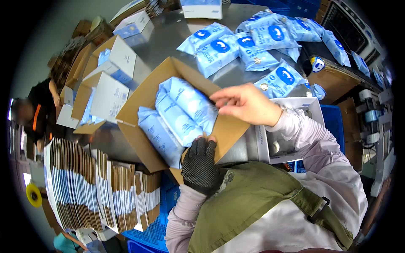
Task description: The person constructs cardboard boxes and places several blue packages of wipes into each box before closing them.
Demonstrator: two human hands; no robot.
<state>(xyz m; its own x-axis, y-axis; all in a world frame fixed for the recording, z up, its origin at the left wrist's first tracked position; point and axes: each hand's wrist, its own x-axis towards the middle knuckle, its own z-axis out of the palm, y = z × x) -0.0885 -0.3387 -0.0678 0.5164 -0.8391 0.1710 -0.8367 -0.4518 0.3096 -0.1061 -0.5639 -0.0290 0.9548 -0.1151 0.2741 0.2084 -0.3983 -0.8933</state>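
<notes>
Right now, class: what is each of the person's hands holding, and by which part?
The gloved left hand grips the cardboard box by its near flap edge. The bare right hand pinches the top blue packet at its upper end.

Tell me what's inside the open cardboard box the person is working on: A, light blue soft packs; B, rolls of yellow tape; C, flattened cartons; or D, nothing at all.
A: several light blue soft packs lie side by side inside the open cardboard box, with the bare right hand at the top pack and the gloved left hand gripping the box's near flap.
</notes>
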